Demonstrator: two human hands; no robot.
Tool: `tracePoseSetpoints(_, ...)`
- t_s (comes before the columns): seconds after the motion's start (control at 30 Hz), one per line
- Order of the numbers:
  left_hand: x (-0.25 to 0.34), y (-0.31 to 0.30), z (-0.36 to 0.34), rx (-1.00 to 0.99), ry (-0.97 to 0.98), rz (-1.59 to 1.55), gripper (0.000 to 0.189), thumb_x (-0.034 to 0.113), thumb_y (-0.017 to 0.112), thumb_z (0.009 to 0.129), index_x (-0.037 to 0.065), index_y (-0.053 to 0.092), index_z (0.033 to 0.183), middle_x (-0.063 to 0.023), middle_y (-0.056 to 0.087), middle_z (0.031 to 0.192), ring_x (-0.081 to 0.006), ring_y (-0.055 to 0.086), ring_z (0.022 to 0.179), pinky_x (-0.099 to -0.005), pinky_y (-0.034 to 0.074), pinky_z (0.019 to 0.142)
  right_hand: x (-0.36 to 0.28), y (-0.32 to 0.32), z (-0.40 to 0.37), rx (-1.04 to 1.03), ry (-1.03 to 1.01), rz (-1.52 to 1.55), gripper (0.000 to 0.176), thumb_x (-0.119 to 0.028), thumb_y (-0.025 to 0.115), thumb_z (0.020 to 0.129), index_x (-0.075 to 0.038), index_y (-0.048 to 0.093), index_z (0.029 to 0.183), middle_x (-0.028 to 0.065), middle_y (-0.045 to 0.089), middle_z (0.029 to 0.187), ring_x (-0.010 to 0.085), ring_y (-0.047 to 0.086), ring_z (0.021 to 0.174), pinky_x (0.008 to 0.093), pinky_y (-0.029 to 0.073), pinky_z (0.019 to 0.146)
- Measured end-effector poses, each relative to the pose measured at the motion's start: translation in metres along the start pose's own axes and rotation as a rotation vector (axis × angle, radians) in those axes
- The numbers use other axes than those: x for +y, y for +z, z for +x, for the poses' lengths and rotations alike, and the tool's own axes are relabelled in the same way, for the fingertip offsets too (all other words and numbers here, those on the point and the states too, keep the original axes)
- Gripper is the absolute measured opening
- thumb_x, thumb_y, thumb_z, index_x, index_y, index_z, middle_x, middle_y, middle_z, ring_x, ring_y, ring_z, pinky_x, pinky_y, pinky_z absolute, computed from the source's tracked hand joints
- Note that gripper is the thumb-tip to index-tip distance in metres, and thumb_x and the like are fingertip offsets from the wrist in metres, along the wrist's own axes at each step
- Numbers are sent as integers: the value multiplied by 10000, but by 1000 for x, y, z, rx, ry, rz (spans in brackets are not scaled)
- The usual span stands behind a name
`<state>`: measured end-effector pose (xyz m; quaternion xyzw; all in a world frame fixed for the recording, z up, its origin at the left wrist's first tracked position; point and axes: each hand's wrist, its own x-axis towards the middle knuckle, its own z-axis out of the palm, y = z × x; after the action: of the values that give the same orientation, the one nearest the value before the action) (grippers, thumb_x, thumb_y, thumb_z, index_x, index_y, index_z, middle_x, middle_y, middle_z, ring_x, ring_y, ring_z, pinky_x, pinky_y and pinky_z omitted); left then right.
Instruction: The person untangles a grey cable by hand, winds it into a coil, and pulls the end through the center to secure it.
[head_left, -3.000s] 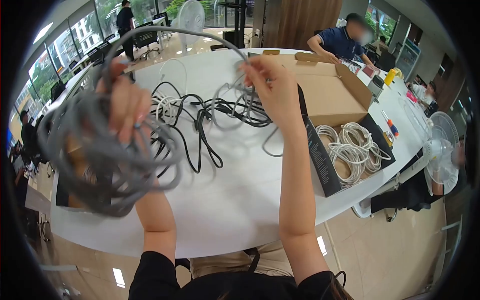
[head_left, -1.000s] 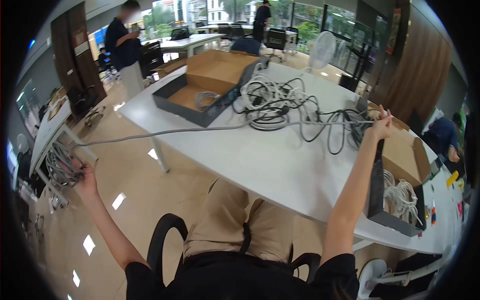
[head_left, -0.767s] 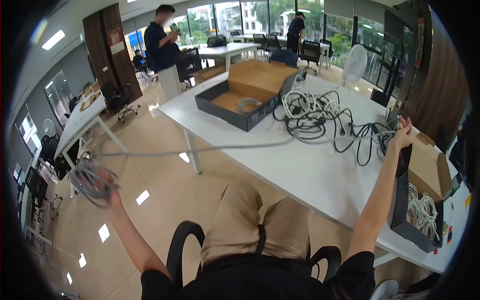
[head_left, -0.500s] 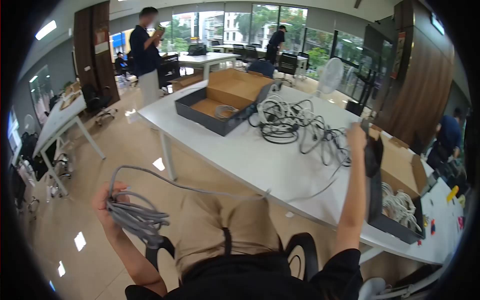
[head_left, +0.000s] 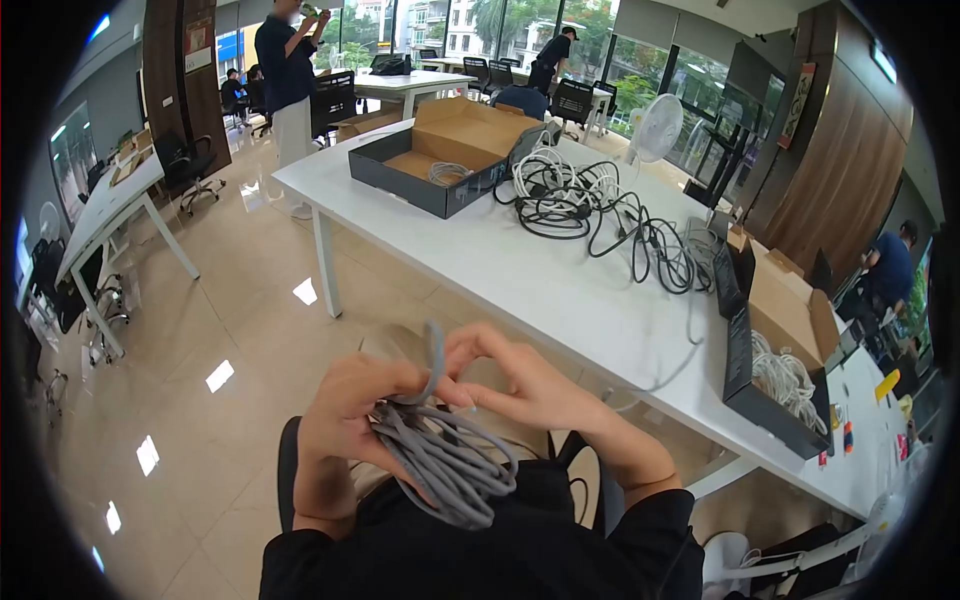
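A bundle of grey cable (head_left: 450, 465) hangs in loops over my lap, held by my left hand (head_left: 355, 400), whose fingers wrap round its top. My right hand (head_left: 515, 380) meets the left one at the top of the bundle, thumb and index finger curved toward each other near a raised loop of the cable. Whether the right fingertips pinch the cable is hidden. A grey length of cable also runs over the near edge of the white table (head_left: 450, 260).
On the table are a box (head_left: 400, 195) with a small grey coil, tangled black and white cables (head_left: 570, 195), and a box (head_left: 775, 430) of white cables. A fan (head_left: 657, 128) stands behind. A person (head_left: 285, 75) stands at the back left; others are farther off.
My left hand has brought the bundle right, over my lap. My right hand has left the table's right side and joined it. The view has tilted down somewhat.
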<state>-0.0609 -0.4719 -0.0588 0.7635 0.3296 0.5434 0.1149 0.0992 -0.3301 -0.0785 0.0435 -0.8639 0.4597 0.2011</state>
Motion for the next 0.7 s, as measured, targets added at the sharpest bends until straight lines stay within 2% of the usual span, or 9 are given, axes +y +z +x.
tracePoseSetpoints(0.03, 2, 0, 4, -26, 29, 10, 606, 372, 805, 498, -26, 556, 881, -112, 650, 848, -157, 618, 613, -212, 464, 544, 1, 5, 0, 105, 14, 43, 291, -207, 526, 859, -48, 473, 1096, 66, 559, 881, 169, 546, 760, 287, 459, 626)
tracePoseSetpoints(0.17, -8, 1, 11, -64, 69, -81, 615, 369, 808, 487, -31, 570, 889, -110, 649, 833, -157, 624, 618, -210, 463, 545, 4, -5, -5, 69, 14, -46, 133, -127, 508, 864, -10, 548, 915, 32, 520, 636, 106, 492, 645, 242, 405, 575)
tracePoseSetpoints(0.27, -27, 8, 15, 36, 48, -301, 628, 340, 819, 469, -39, 587, 912, -84, 652, 796, -140, 623, 615, -198, 454, 535, -7, -24, -20, 380, 143, -16, 143, -89, 478, 872, 18, 569, 844, 30, 569, 750, 81, 499, 651, 218, 417, 619)
tracePoseSetpoints(0.3, -28, 7, 23, 28, 81, -221, 605, 271, 832, 466, -15, 596, 944, -54, 649, 765, -113, 619, 618, -177, 441, 534, -7, -32, -26, 472, 126, -1, 145, -86, 475, 873, 21, 567, 841, 34, 568, 754, 77, 488, 637, 210, 410, 603)
tracePoseSetpoints(0.4, -35, 2, 35, -82, -133, -47, 577, 182, 829, 467, 28, 607, 977, -45, 642, 742, -78, 592, 600, -166, 419, 534, -9, -46, -43, 750, 57, 18, 140, -73, 479, 868, 31, 565, 833, 31, 551, 746, 59, 452, 606, 190, 380, 558)
tracePoseSetpoints(0.47, -44, 9, 46, -35, -163, 64, 546, 107, 793, 491, 51, 609, 1002, -46, 634, 723, -49, 541, 570, -173, 392, 513, -22, -46, -52, 929, -21, -12, 120, -59, 498, 856, 34, 569, 828, 12, 523, 715, 41, 423, 600, 182, 350, 532)
tracePoseSetpoints(0.53, -62, 20, 53, 69, -140, 49, 531, 100, 783, 505, 49, 608, 1004, -51, 631, 717, -43, 520, 553, -173, 378, 504, -26, -48, -63, 1023, -51, -136, 123, -57, 505, 851, 46, 568, 828, 16, 524, 701, 47, 430, 596, 181, 348, 524)
tracePoseSetpoints(0.6, -67, 23, 56, 81, -269, -22, 446, 62, 747, 588, 1, 593, 1002, -65, 637, 740, -50, 536, 585, -174, 403, 533, -29, -44, -70, 1085, -55, -222, 124, -55, 512, 846, 53, 570, 830, 19, 526, 691, 52, 436, 589, 181, 346, 518)
tracePoseSetpoints(0.7, -94, 41, 63, 182, -175, -107, 335, 3, 682, 681, -46, 580, 997, -69, 642, 763, -64, 551, 609, -184, 435, 556, -29, -41, -79, 1129, -44, -290, 124, -55, 523, 840, 55, 580, 836, 25, 538, 696, 57, 449, 578, 182, 348, 510)
